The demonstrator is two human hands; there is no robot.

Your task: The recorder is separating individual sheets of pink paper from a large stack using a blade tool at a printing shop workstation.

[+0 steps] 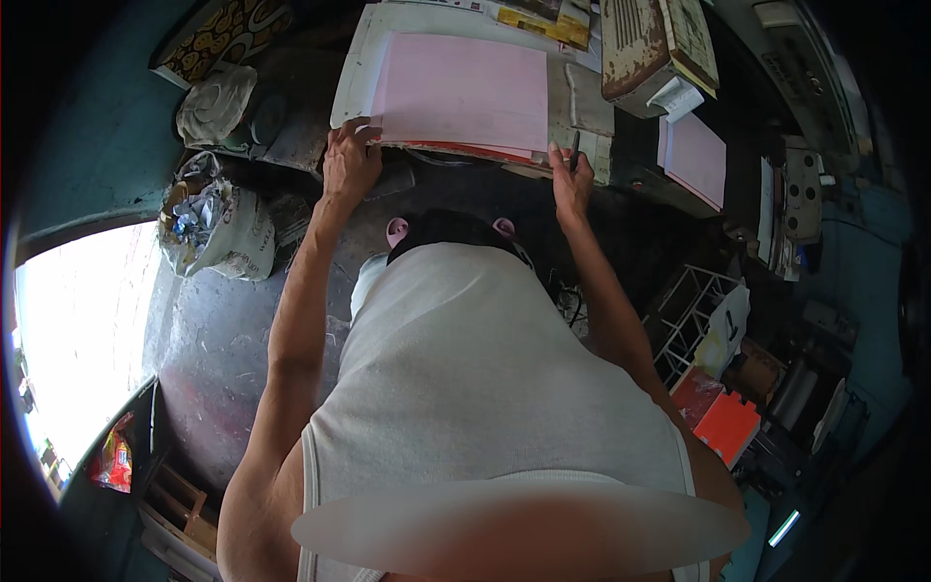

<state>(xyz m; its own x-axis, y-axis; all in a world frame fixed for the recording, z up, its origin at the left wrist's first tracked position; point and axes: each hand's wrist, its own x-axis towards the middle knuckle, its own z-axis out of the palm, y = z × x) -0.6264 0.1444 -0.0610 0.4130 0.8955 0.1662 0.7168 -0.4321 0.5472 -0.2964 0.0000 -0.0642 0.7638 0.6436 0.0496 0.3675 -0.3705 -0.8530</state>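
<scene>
Pink paper sheets [465,91] lie in a loose stack near the table's front edge, over a large whitish board [364,58]. A red strip [502,151] shows beneath their front edge. My left hand [353,161] is at the front left corner of the stack, fingers bent over the table edge; whether it pinches the paper is unclear. At the front right corner, my right hand [571,182] holds a slim black pen-like tool [575,151] upright. Its thumb is close to the paper corner.
A rusty metal case [636,51] stands at the back right. More pink sheets [694,160] lie right of the table. A grey flat pad [589,98] lies beside the stack. On the left floor stands a filled white sack [247,240]. A white wire rack [687,313] is at right.
</scene>
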